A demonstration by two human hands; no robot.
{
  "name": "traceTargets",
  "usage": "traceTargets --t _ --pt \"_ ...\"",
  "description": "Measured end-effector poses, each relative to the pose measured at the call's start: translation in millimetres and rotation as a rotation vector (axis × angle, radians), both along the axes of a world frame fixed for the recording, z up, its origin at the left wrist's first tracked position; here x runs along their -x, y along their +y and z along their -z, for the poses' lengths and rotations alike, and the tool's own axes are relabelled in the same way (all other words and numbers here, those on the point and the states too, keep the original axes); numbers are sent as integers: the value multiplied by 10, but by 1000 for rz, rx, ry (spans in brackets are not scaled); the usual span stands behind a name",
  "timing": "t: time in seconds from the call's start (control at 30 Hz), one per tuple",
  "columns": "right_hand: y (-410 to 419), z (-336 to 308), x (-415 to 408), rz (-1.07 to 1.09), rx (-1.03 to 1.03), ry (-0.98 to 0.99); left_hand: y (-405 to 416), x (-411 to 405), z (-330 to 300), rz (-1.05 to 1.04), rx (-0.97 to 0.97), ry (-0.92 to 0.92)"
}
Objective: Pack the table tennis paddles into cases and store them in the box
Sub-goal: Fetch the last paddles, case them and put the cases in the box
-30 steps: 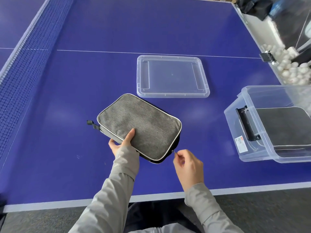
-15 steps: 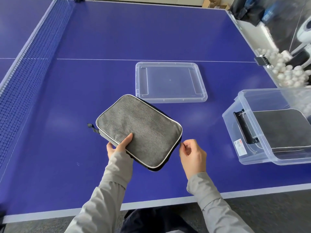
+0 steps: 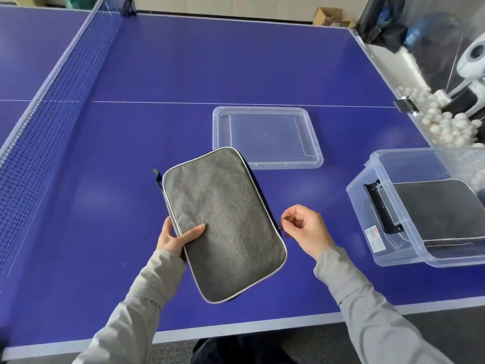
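Note:
A grey fabric paddle case with pale piping is held above the blue table. My left hand grips its left edge, thumb on top. My right hand pinches the small zipper pull at the case's right side. No paddle shows; the case hides whatever is inside. At the right stands a clear plastic box with a black handle, and another grey case lies flat in it.
The box's clear lid lies flat on the table beyond the case. The net runs along the left. White balls are heaped off the table's right edge. The table's front edge is close to me.
The case has turned clockwise to stand more lengthwise and has risen a little. My right hand has moved up along its right side with the zipper pull.

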State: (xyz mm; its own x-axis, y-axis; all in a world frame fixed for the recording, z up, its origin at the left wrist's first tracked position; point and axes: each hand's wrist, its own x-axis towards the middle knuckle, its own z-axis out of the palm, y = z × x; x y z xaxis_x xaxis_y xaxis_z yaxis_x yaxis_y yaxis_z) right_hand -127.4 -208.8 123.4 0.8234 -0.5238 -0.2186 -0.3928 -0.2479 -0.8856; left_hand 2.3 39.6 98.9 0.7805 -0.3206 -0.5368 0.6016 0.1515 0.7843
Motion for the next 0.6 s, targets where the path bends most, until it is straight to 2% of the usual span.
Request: traceTargets --t 0.17,0.6 --pt "-21 -74 -83 -25 -35 -7 9 -89 -95 106 26 -67" --pt "-84 -247 -278 70 -36 -68 3 -236 -168 481 -89 -314"
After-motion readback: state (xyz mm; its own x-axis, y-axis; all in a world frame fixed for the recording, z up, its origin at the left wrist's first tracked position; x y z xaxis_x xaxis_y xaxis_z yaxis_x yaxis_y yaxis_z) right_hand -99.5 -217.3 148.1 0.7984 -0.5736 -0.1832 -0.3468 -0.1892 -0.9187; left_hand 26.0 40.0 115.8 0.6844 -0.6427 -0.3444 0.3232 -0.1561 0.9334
